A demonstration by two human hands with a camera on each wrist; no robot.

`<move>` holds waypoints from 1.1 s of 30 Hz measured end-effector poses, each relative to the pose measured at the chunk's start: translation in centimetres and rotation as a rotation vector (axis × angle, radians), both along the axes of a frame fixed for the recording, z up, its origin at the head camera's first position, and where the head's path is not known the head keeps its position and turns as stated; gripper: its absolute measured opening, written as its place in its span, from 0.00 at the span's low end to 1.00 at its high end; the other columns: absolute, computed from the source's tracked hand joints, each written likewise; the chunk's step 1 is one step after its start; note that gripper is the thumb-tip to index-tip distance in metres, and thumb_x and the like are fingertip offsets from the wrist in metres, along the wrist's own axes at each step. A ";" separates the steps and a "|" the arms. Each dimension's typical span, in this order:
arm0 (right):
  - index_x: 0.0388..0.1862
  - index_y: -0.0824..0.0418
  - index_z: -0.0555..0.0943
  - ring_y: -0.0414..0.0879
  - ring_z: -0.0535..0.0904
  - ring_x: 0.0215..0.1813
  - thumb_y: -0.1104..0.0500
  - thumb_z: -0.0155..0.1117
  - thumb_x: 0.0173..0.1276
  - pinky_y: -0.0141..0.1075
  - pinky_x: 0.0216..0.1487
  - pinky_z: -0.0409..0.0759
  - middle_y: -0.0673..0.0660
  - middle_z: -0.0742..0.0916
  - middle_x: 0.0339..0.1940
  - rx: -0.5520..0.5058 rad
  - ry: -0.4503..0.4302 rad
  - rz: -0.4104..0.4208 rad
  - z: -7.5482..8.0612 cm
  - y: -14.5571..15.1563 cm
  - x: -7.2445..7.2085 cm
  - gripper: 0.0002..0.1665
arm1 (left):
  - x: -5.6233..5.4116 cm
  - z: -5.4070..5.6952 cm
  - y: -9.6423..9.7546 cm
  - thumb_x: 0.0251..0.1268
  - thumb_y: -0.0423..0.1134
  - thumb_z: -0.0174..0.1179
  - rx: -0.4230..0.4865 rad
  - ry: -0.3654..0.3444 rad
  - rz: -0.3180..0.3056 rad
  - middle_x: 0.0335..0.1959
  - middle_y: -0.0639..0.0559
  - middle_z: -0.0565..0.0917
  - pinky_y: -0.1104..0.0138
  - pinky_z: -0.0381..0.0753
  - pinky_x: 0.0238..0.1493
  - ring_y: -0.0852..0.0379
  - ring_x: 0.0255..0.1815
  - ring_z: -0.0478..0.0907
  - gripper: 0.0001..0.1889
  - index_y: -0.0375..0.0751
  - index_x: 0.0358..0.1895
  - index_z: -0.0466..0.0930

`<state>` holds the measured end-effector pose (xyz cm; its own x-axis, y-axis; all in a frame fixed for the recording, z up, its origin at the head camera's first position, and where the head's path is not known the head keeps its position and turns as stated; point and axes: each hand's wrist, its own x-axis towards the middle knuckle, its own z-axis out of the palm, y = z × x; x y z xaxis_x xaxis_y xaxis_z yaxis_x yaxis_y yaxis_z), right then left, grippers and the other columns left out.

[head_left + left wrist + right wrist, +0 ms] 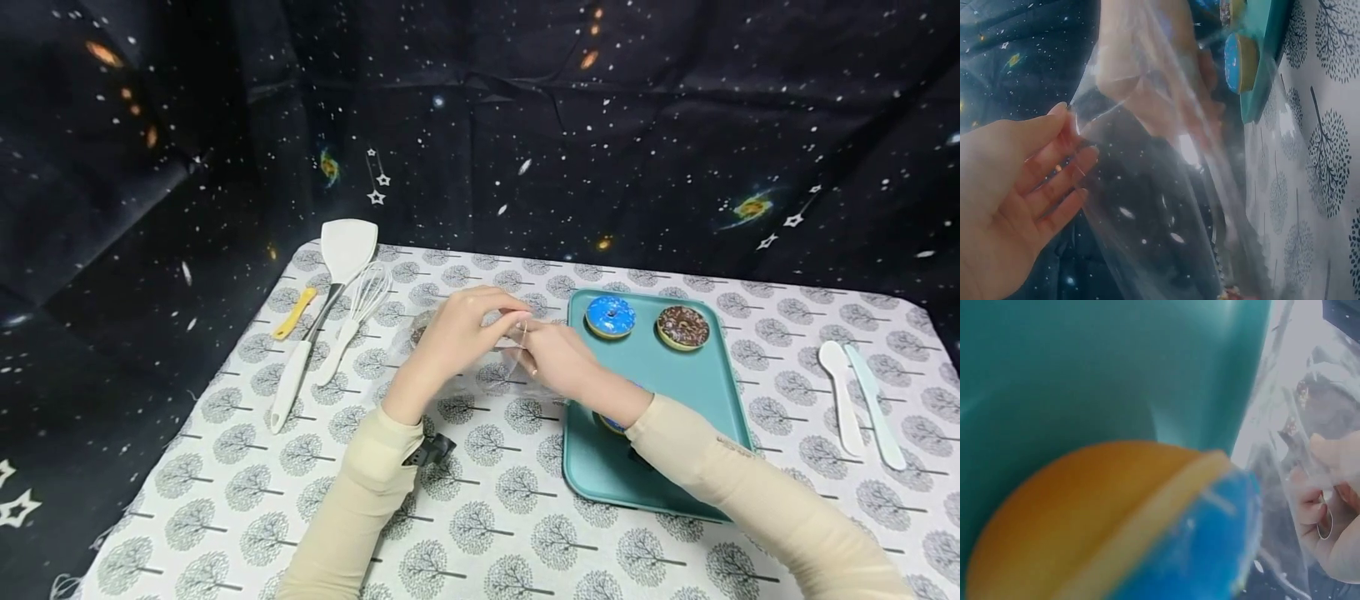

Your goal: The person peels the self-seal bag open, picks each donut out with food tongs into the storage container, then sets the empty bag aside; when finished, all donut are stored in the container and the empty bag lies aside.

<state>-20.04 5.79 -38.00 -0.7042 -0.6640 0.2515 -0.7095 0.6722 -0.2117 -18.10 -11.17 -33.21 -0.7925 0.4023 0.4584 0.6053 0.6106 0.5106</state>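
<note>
My left hand (476, 325) pinches the rim of a clear plastic bag (1147, 212) between thumb and index finger, the other fingers spread along its side. My right hand (558, 358) meets it at the bag's mouth and grips the plastic there; some of its fingers show through the film in the left wrist view. Below my left hand, a brown doughnut (422, 327) shows partly through the bag. One blue-iced doughnut (1191, 537) sits on the teal tray (675, 392) under my right forearm, mostly hidden in the head view.
Another blue doughnut (611, 317) and a chocolate one (682, 327) lie at the tray's far end. On the left are a spatula (348, 250), a whisk (352, 321) and a yellow-handled tool (295, 314). A white spoon (842, 396) and pale knife (876, 408) lie at right.
</note>
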 end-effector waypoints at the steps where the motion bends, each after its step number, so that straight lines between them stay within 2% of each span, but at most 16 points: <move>1: 0.33 0.63 0.84 0.38 0.65 0.15 0.59 0.64 0.63 0.26 0.15 0.63 0.53 0.83 0.28 -0.003 0.020 0.011 0.1 0.2 0.1 0.07 | 0.0 0.0 0.0 0.64 0.44 0.59 0.000 0.007 0.002 0.41 0.56 0.86 0.69 0.77 0.51 0.60 0.44 0.81 0.09 0.48 0.42 0.85; 4: 0.32 0.64 0.84 0.37 0.64 0.17 0.57 0.63 0.64 0.26 0.16 0.63 0.51 0.79 0.24 0.008 0.072 0.027 0.4 1.0 0.5 0.10 | -0.2 -0.1 -0.1 0.64 0.43 0.59 0.007 0.010 0.005 0.41 0.56 0.86 0.69 0.77 0.52 0.60 0.46 0.81 0.09 0.47 0.42 0.85; 7: 0.45 0.63 0.83 0.37 0.65 0.17 0.54 0.63 0.65 0.26 0.16 0.64 0.49 0.77 0.22 0.011 0.120 0.039 0.6 2.0 1.0 0.16 | -0.1 -0.1 -0.2 0.64 0.44 0.59 0.011 -0.004 0.013 0.42 0.56 0.86 0.68 0.77 0.53 0.60 0.47 0.81 0.09 0.48 0.42 0.85; 15: 0.45 0.64 0.84 0.37 0.69 0.18 0.54 0.64 0.64 0.26 0.17 0.69 0.51 0.82 0.27 -0.007 0.162 0.050 1.2 5.0 2.2 0.17 | -0.1 -0.1 -0.2 0.64 0.44 0.59 0.000 -0.042 0.021 0.43 0.57 0.85 0.67 0.77 0.54 0.60 0.48 0.81 0.09 0.49 0.42 0.85; 21: 0.45 0.65 0.84 0.36 0.68 0.18 0.55 0.67 0.61 0.26 0.18 0.70 0.51 0.80 0.25 -0.037 0.185 0.043 1.4 7.4 3.1 0.17 | -0.3 -0.1 -0.4 0.64 0.44 0.59 -0.016 -0.043 0.032 0.44 0.55 0.85 0.65 0.76 0.56 0.58 0.48 0.81 0.10 0.47 0.43 0.85; 25: 0.44 0.65 0.84 0.34 0.66 0.17 0.58 0.68 0.58 0.24 0.17 0.67 0.52 0.81 0.26 -0.077 0.206 0.046 1.1 9.1 3.7 0.16 | -0.4 -0.2 -0.5 0.64 0.45 0.59 -0.021 -0.062 0.037 0.44 0.56 0.85 0.64 0.75 0.58 0.58 0.49 0.80 0.10 0.48 0.43 0.85; 33: 0.45 0.65 0.84 0.31 0.62 0.17 0.55 0.67 0.59 0.24 0.15 0.64 0.51 0.82 0.27 -0.109 0.245 -0.006 0.8 12.9 5.2 0.18 | -0.5 -0.4 -0.5 0.64 0.43 0.59 -0.039 -0.091 0.037 0.43 0.56 0.85 0.63 0.75 0.57 0.58 0.48 0.80 0.09 0.48 0.43 0.85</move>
<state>-14.80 18.72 -37.17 -0.6171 -0.6201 0.4844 -0.7448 0.6590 -0.1053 -18.62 -11.68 -33.59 -0.8445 0.3885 0.3687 0.5347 0.6519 0.5377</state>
